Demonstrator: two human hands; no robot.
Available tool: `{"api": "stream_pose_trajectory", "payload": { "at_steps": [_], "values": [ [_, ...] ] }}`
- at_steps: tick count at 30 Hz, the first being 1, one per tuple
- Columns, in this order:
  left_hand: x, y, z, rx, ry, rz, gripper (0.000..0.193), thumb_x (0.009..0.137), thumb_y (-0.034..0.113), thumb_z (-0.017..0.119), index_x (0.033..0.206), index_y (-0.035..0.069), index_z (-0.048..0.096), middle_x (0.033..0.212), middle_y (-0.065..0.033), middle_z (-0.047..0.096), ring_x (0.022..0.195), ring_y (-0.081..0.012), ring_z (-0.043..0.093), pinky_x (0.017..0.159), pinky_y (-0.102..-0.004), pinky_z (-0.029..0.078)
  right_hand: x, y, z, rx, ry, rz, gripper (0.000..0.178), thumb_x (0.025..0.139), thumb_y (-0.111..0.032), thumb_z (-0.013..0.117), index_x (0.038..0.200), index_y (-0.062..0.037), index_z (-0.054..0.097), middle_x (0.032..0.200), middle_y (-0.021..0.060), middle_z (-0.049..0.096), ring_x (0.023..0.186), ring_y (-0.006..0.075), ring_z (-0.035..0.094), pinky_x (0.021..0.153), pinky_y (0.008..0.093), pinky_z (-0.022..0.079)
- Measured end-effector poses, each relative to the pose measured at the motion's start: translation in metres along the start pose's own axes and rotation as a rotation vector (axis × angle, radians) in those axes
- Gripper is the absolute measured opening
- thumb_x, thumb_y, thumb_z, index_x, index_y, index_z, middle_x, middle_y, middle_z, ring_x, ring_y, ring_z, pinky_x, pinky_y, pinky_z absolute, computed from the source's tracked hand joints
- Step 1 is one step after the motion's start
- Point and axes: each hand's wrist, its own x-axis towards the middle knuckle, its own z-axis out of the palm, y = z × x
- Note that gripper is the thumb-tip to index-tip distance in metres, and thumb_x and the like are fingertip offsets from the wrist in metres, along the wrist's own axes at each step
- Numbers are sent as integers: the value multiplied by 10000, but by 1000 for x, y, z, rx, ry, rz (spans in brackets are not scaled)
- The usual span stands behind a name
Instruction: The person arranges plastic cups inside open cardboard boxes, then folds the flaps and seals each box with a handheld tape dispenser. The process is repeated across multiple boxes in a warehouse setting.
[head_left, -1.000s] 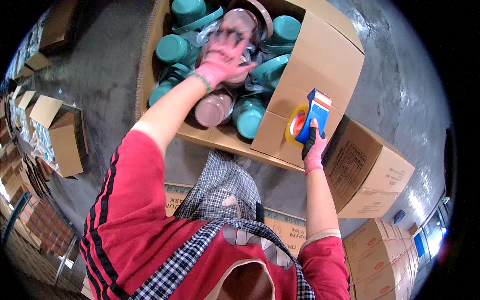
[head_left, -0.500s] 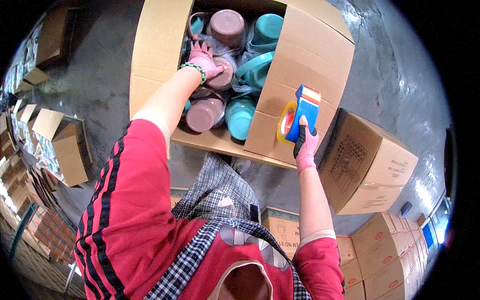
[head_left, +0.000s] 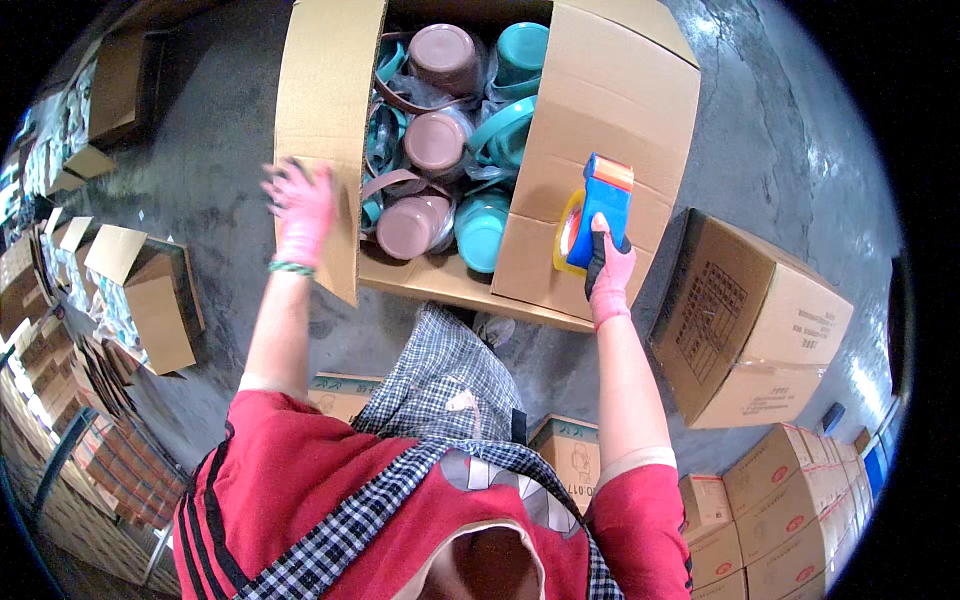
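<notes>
An open cardboard box (head_left: 620, 120) stands before me, with pink-brown pots (head_left: 437, 142) and teal pots (head_left: 483, 238) packed inside, several in clear plastic wrap. My left hand (head_left: 300, 210), in a pink glove with dark fingertips, is at the box's left flap (head_left: 325, 110), fingers spread and slightly blurred, holding nothing. In my right hand (head_left: 611, 272), also gloved, is a blue tape dispenser (head_left: 604, 208) with a yellow roll. It is over the box's right flap, which lies partly across the pots.
A closed carton (head_left: 745, 320) sits on the floor at the right, with stacked cartons (head_left: 775, 510) behind it at lower right. Open cartons (head_left: 150, 300) with pale contents stand at the left. Another carton (head_left: 570, 450) is near my apron.
My left hand has left the pots and moved left to the outside of the left flap, which has swung further over the box. The right hand still grips the tape dispenser.
</notes>
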Motion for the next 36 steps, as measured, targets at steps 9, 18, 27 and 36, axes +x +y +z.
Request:
{"api": "stream_pose_trajectory", "payload": {
  "at_steps": [9,18,27,36],
  "values": [
    [-18,-33,102,-597,3,373,504,768,355,501,1179,81,403,1280,-229,263,1174,-383,260,951,-441,258,10,-8,7,-100,-4,-52,446,684,-416,654,834,-2,590,713,12,539,596,80,483,561,225,399],
    [-65,-157,222,-1817,-325,-712,687,771,571,412,1194,30,396,1192,-67,422,1069,-191,384,913,-325,283,2,-7,10,-183,56,-119,503,645,-428,682,854,20,584,723,37,554,606,109,508,582,255,427],
    [-139,-310,52,-2214,-1181,-760,672,797,518,382,1210,-11,356,1077,-182,520,1010,-304,494,890,-429,365,9,-22,16,-108,48,-8,502,658,-396,684,917,16,562,802,44,555,697,123,522,669,273,435],
    [-194,-13,-30,-1258,-331,83,1072,583,345,725,1278,-74,23,1323,-263,83,1252,-306,98,1015,-374,141,67,-102,119,-101,-50,-221,479,663,-398,674,867,24,575,768,36,547,648,127,495,634,275,423]
  ]
}}
